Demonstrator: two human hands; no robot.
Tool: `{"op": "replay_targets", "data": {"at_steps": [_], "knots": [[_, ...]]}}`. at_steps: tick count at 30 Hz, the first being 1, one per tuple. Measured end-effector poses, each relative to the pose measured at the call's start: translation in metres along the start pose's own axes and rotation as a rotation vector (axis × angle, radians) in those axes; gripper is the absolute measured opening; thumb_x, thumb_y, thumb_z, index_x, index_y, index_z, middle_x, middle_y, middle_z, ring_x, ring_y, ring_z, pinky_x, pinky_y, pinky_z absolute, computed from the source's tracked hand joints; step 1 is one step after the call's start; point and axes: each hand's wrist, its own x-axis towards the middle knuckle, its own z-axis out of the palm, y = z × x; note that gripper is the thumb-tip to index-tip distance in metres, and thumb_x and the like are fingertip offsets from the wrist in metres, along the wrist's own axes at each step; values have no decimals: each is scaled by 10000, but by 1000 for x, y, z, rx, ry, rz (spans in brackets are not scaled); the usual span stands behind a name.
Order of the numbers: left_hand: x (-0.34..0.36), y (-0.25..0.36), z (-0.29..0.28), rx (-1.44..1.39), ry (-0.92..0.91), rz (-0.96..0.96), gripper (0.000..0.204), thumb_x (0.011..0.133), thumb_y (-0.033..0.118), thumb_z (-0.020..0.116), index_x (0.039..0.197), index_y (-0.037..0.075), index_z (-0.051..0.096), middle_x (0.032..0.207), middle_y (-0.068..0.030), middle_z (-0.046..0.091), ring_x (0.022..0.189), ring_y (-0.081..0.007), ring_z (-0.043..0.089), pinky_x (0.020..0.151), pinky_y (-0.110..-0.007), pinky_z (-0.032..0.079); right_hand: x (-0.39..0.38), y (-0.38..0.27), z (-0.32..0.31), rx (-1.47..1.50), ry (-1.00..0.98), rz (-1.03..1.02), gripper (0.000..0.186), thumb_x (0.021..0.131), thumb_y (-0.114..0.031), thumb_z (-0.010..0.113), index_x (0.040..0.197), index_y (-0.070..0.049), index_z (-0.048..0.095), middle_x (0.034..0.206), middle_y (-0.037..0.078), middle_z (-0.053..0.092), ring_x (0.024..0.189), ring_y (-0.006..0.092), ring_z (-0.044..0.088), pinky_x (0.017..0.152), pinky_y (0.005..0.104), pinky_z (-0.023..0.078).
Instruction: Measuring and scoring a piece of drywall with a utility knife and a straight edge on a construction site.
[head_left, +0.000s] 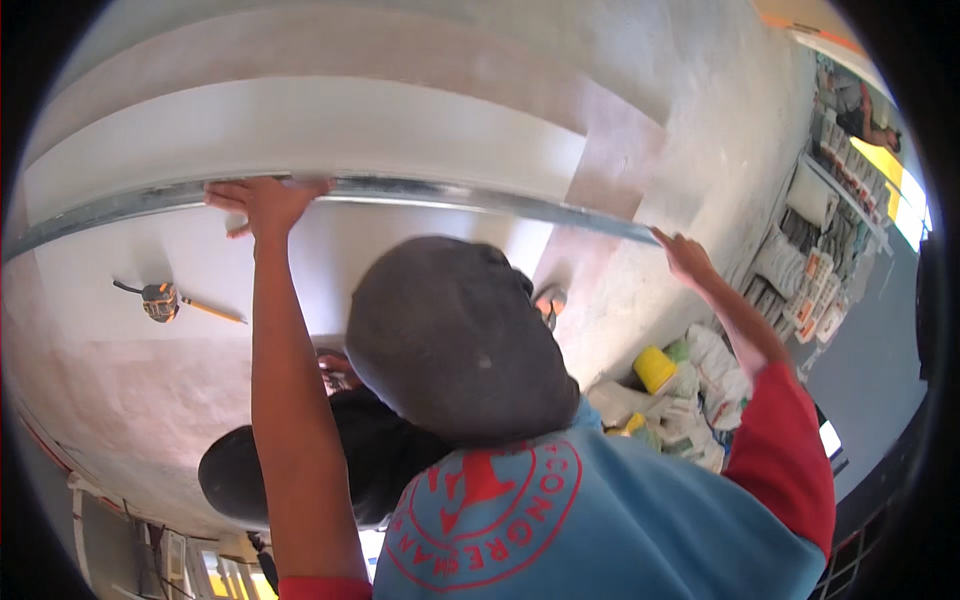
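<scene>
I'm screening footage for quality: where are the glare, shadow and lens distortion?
In the head view, the long metal bar looks bowed, likely by the fisheye lens, and carries a pale sheen; also in the head view, a soft shadow sits above the tape measure, the bright opening at far right is washed out, and the corners are black.

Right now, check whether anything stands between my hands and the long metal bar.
Nothing visible does: your left hand rests spread on the metal bar, and your right hand appears to touch its right end. The tape measure and pencil lie left, on its near side, clear of both hands.
</scene>
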Motion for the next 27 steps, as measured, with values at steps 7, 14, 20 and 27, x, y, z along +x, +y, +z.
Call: {"op": "replay_targets", "data": {"at_steps": [7, 14, 20, 27], "knots": [[20, -49, 18, -42, 136, 238, 1537, 443, 687, 856, 1538, 20, 8, 1457, -455, -197, 1362, -591, -227, 1039, -756, -85, 104, -270, -221, 743, 970, -335, 518, 810, -237, 735, 1205, -3, 496, 1003, 223, 600, 924, 425, 605, 770, 483, 486], [-7, -1, 2, -102, 92, 79, 1318, 590, 624, 808, 1546, 62, 97, 1561, -309, -122, 1395, -529, -236, 900, -870, 138, 160, -574, -425, 648, 754, -635, 746, 702, -397, 791, 1216, 4, 429, 1156, 198, 567, 1089, 358, 591, 881, 501, 449], [23, -36, 47, 72, 36, 170, 953, 848, 560, 568, 1558, 121, 108, 1603, -206, -78, 1419, -522, -167, 925, -860, 141, 161, -644, -440, 603, 668, -400, 758, 662, -310, 842, 1217, -31, 407, 1168, 175, 537, 1091, 339, 574, 937, 500, 370], [-14, -28, -2, 38, 155, 105, 937, 820, 492, 592, 1544, 66, 175, 1607, -213, -40, 1456, -470, -113, 993, -821, 50, 177, -638, -436, 594, 652, -365, 790, 657, -285, 883, 1222, -37, 389, 1192, 182, 526, 1101, 353, 583, 913, 534, 383]]}}
